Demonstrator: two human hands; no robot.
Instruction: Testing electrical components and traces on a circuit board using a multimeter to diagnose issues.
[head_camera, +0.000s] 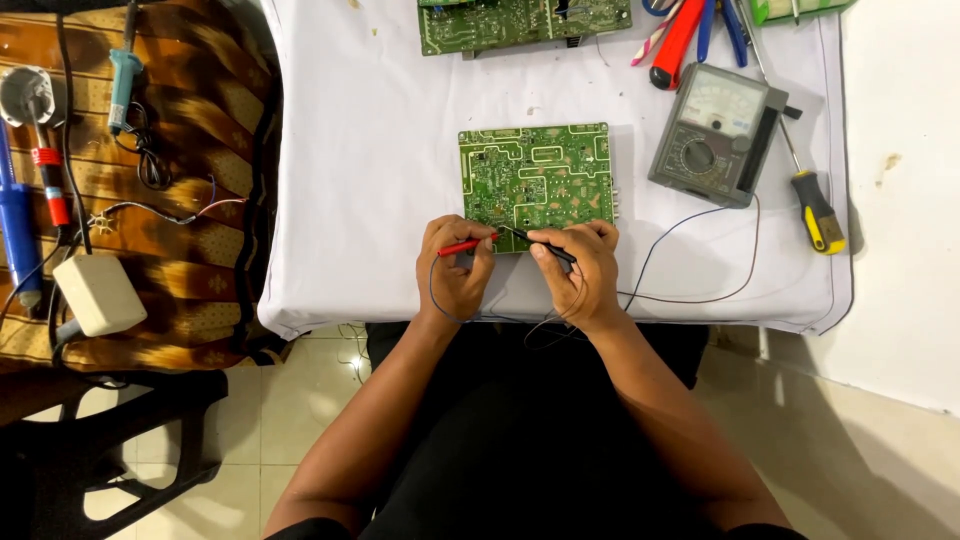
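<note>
A green circuit board (535, 175) lies flat in the middle of a table covered with a white cloth (370, 150). My left hand (455, 275) grips a red test probe (465, 245), its tip resting on the board's near edge. My right hand (585, 270) grips a black test probe (545, 245), tip close beside the red one on the same edge. Thin leads run from both probes across the cloth to a grey analog multimeter (715, 135) at the right.
A second green board (520, 22) lies at the table's far edge. Pliers and cutters with red and blue handles (690, 30) sit at the back right, a yellow-handled screwdriver (815, 205) beside the meter. On the left stand a soldering iron (122, 75), a white adapter (98, 293) and cables.
</note>
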